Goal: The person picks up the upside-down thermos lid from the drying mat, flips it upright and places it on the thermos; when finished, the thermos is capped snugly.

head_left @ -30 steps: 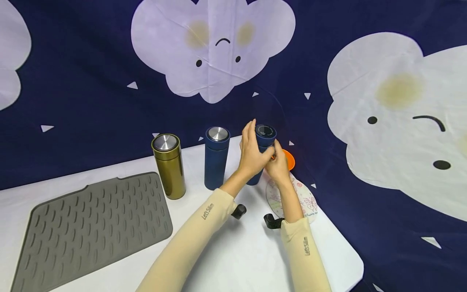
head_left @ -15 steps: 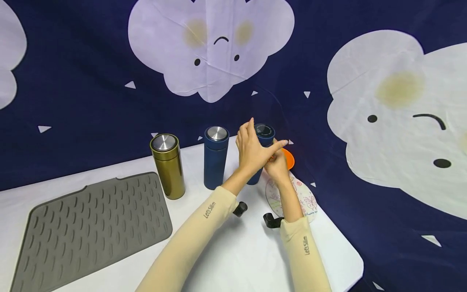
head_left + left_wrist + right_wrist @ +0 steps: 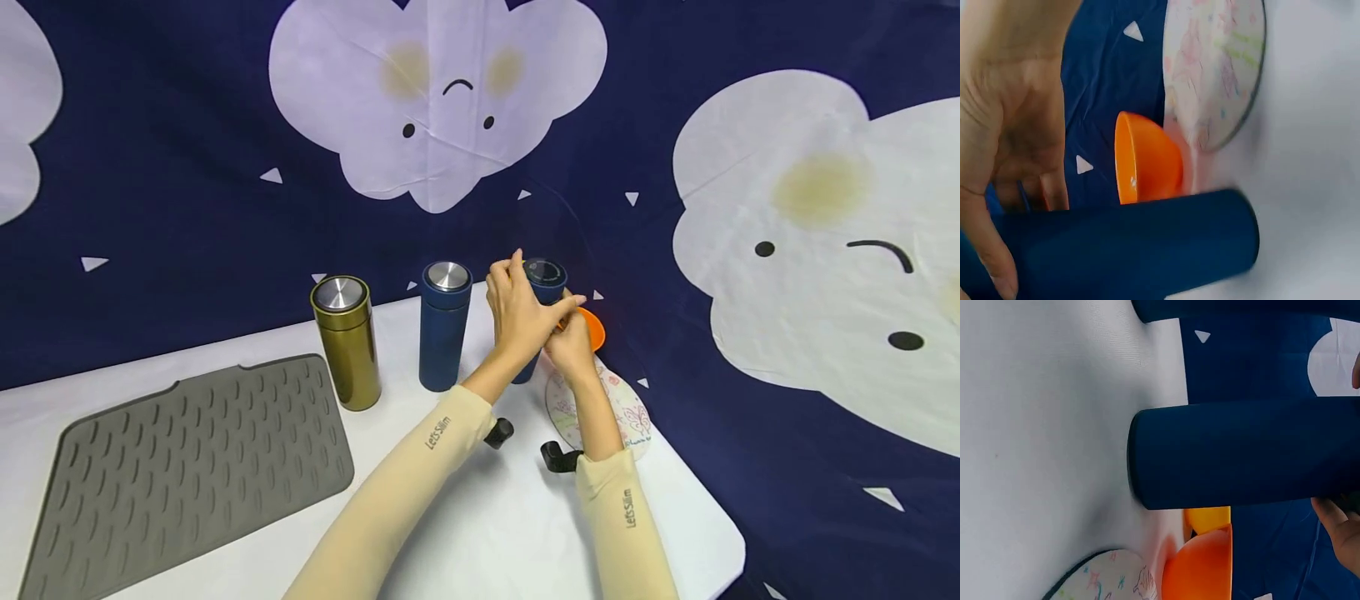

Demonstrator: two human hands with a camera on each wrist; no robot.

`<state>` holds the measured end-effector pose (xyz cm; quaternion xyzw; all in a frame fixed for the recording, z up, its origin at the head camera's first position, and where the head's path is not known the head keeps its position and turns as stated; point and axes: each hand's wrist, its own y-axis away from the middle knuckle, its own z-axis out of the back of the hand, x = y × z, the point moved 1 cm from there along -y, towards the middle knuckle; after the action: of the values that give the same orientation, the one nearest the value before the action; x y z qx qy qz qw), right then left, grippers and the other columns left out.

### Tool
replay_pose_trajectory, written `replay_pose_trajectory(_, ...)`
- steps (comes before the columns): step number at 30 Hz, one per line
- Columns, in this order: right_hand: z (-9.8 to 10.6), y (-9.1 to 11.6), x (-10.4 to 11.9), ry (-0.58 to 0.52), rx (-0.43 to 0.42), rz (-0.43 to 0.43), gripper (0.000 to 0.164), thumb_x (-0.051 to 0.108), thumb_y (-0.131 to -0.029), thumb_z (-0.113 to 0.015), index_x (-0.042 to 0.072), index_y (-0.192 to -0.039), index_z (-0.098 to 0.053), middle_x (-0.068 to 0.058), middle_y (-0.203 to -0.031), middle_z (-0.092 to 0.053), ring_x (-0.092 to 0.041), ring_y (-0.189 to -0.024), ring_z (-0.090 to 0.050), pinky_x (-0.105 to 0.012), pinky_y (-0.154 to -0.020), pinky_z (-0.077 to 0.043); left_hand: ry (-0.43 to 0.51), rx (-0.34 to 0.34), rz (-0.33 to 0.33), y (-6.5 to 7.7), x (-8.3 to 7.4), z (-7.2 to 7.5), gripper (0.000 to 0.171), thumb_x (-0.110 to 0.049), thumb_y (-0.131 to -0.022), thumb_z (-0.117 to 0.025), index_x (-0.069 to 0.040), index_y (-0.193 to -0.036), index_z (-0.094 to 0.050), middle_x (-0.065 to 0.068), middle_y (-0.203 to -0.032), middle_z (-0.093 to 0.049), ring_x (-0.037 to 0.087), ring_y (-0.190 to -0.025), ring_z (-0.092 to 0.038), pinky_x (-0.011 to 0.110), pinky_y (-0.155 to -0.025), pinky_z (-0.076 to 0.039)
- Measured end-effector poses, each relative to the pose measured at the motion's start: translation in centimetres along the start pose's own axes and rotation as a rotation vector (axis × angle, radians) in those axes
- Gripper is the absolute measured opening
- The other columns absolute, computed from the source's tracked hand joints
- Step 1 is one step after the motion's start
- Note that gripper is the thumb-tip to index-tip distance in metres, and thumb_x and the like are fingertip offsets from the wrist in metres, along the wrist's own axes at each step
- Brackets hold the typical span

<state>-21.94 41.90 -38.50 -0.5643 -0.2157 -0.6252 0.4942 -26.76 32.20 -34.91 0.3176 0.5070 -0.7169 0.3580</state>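
Note:
A dark blue thermos with a dark round top stands at the right in the head view, its lower body large in the left wrist view. My left hand wraps its upper part from the left, fingers along the far side and thumb stretched across the front. On its right side, below the lid, my right hand grips it; some of those fingers are hidden behind the left thumb. In the right wrist view the right fingers lie against the upper end of the thermos.
Left of the hands stand a blue thermos with a silver top and a gold thermos. A grey ridged mat covers the table's left. An orange bowl, a patterned round pad and something yellow are close by.
The left thumb has swung outward from its bent position on the thermos, now extending over the right hand; the left fingers shifted slightly left. The right hand keeps its place.

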Motion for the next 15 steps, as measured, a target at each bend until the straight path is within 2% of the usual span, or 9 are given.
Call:
replay_pose_trajectory(2,0.0,0.1,-0.2,-0.011,-0.013,0.0,0.059,-0.015,-0.082,-0.054,-0.005,-0.139,-0.046,-0.031,-0.129,-0.057,-0.036,-0.122,-0.057,-0.043,-0.107,-0.045,-0.003,-0.041,-0.017,0.1,0.2,-0.2,0.094,-0.04,-0.072,-0.088,-0.002,-0.143,-0.04,0.016,-0.129,-0.05,0.03,-0.121,-0.05,0.042,-0.106,-0.039)
replay_pose_trajectory(4,0.2,0.1,-0.3,-0.024,0.001,0.007,0.063,-0.014,-0.082,-0.058,-0.002,-0.142,-0.044,-0.031,-0.131,-0.057,-0.039,-0.124,-0.055,-0.048,-0.108,-0.043,0.125,-0.017,-0.017,0.2,0.6,-0.1,0.082,-0.022,-0.076,-0.083,-0.003,-0.142,-0.039,0.016,-0.128,-0.057,0.029,-0.116,-0.056,0.041,-0.102,-0.043)
replay_pose_trajectory(5,0.2,0.1,-0.3,-0.026,0.012,0.01,0.065,-0.013,-0.082,-0.06,0.0,-0.143,-0.043,-0.03,-0.132,-0.056,-0.038,-0.125,-0.055,-0.048,-0.108,-0.044,0.19,0.004,-0.013,0.3,0.8,0.1,0.078,-0.016,-0.078,-0.077,-0.004,-0.144,-0.037,0.016,-0.133,-0.057,0.028,-0.12,-0.056,0.041,-0.105,-0.043)
replay_pose_trajectory(7,0.4,0.0,-0.3,-0.03,0.031,0.013,0.072,-0.013,-0.082,-0.063,0.005,-0.148,-0.04,-0.027,-0.135,-0.055,-0.035,-0.126,-0.054,-0.047,-0.109,-0.043,0.268,0.056,-0.008,0.3,0.9,0.2,0.08,-0.01,-0.077,-0.066,-0.007,-0.15,-0.031,0.015,-0.144,-0.051,0.028,-0.134,-0.048,0.045,-0.113,-0.034)
replay_pose_trajectory(9,0.5,0.1,-0.3,-0.019,0.028,0.01,0.069,-0.013,-0.082,-0.063,0.004,-0.146,-0.042,-0.027,-0.133,-0.057,-0.033,-0.124,-0.054,-0.046,-0.109,-0.044,0.234,0.085,-0.012,0.2,0.7,0.2,0.086,-0.019,-0.079,-0.065,-0.009,-0.154,-0.025,0.014,-0.153,-0.042,0.028,-0.142,-0.038,0.047,-0.117,-0.027)
replay_pose_trajectory(11,0.5,0.2,-0.2,-0.001,0.015,0.002,0.063,-0.013,-0.083,-0.059,0.002,-0.142,-0.044,-0.028,-0.126,-0.058,-0.032,-0.117,-0.056,-0.044,-0.106,-0.046,0.098,0.059,-0.04,0.1,0.2,0.0,0.09,-0.035,-0.082,-0.07,-0.009,-0.154,-0.025,0.013,-0.153,-0.042,0.028,-0.144,-0.033,0.048,-0.118,-0.022)
replay_pose_trajectory(13,0.6,0.2,-0.2,0.002,-0.004,-0.005,0.056,-0.014,-0.082,-0.055,-0.002,-0.136,-0.047,-0.029,-0.123,-0.059,-0.032,-0.115,-0.057,-0.043,-0.105,-0.046,-0.008,0.026,-0.057,0.0,-0.1,-0.3,0.099,-0.045,-0.077,-0.08,-0.008,-0.152,-0.028,0.011,-0.146,-0.05,0.029,-0.138,-0.04,0.047,-0.114,-0.027)
replay_pose_trajectory(14,0.6,0.3,-0.2,-0.006,-0.011,-0.009,0.054,-0.015,-0.082,-0.056,-0.003,-0.134,-0.048,-0.03,-0.122,-0.059,-0.033,-0.114,-0.057,-0.044,-0.104,-0.046,-0.004,0.025,-0.053,-0.1,-0.2,-0.4,0.101,-0.043,-0.074,-0.084,-0.007,-0.151,-0.029,0.011,-0.143,-0.053,0.028,-0.135,-0.044,0.045,-0.113,-0.031)
replay_pose_trajectory(15,0.6,0.3,-0.2,-0.008,-0.01,-0.008,0.057,-0.014,-0.082,-0.058,-0.002,-0.136,-0.047,-0.029,-0.124,-0.059,-0.033,-0.116,-0.057,-0.044,-0.105,-0.046,0.051,0.04,-0.032,-0.3,-0.2,-0.4,0.098,-0.037,-0.074,-0.086,-0.007,-0.149,-0.031,0.009,-0.141,-0.056,0.027,-0.132,-0.048,0.042,-0.112,-0.034)
